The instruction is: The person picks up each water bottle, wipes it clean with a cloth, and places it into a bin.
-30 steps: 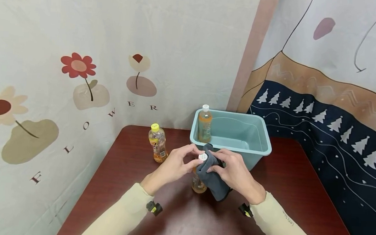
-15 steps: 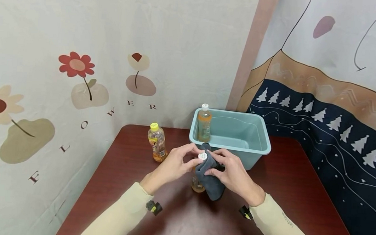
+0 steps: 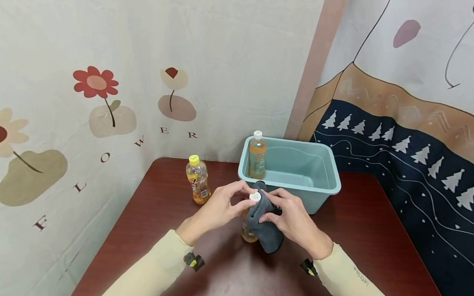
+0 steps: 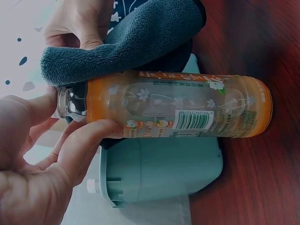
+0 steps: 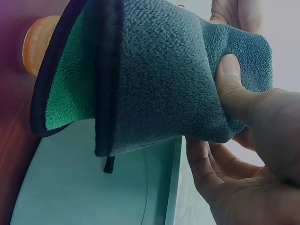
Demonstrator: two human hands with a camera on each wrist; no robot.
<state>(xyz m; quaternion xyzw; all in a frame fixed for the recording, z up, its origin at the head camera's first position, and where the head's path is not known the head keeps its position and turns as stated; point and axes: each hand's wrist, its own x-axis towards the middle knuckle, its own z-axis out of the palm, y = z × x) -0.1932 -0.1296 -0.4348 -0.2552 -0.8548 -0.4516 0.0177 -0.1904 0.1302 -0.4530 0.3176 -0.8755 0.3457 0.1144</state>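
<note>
Overall, a printed curtain backs a dark red table. On the table, beyond the hands and mostly to the right, sits a pale blue-green tub. Inside its left end stands a white-capped bottle. A yellow-capped bottle stands on the table left of the tub, apart from both hands. Nearer the person, a folded grey cloth with black edging hangs along the right side of the held bottle. This bottle is between the hands, in front of the tub; its long axis runs upright, cap uppermost. Whether its base touches the table cannot be confirmed. The left hand grips it at the neck, thumb on the shoulder, fingers by the white cap. The right hand pinches the cloth near its top, against the neck. Judged as the governing relation: the left hand is nearer, in direct contact, while the right appears to meet the bottle only through cloth.
</note>
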